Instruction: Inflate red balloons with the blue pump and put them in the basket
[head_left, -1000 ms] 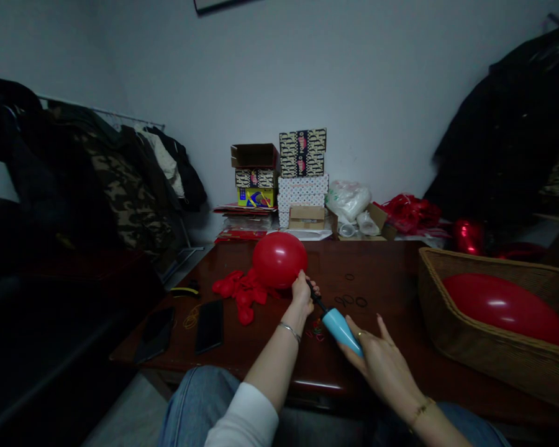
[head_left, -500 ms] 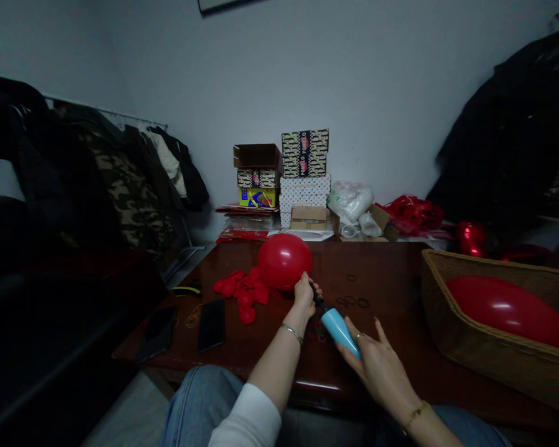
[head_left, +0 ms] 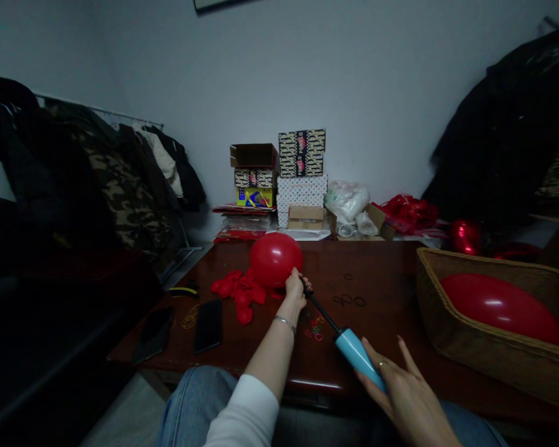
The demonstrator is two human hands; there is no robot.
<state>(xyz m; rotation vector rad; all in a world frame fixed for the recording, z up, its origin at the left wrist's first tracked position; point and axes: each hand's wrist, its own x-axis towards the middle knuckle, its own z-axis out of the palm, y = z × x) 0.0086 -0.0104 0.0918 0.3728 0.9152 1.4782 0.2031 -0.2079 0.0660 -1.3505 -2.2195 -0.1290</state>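
Note:
A round, inflated red balloon (head_left: 276, 257) sits over the table at the far end of a balloon pump (head_left: 359, 357) with a light-blue barrel and a thin black rod. My left hand (head_left: 297, 289) is closed around the balloon's neck and the black nozzle end. Around the blue barrel, my right hand (head_left: 400, 385) has its thumb and palm pressed, while one or more fingers stick out. The black rod shows long between the two hands. Limp red balloons (head_left: 242, 295) lie in a heap left of my left hand.
On the brown table (head_left: 377, 267) lie black rings (head_left: 354, 301), small coloured bands (head_left: 315, 326), yellow rubber bands (head_left: 189, 316) and a black phone (head_left: 209, 326). A wicker basket (head_left: 470, 329) with a big red balloon stands right. Stacked boxes (head_left: 302, 195) line the wall.
My right hand has drawn the blue barrel back toward me and to the right, baring more black rod. The left hand still grips the balloon's neck. The view has shifted slightly.

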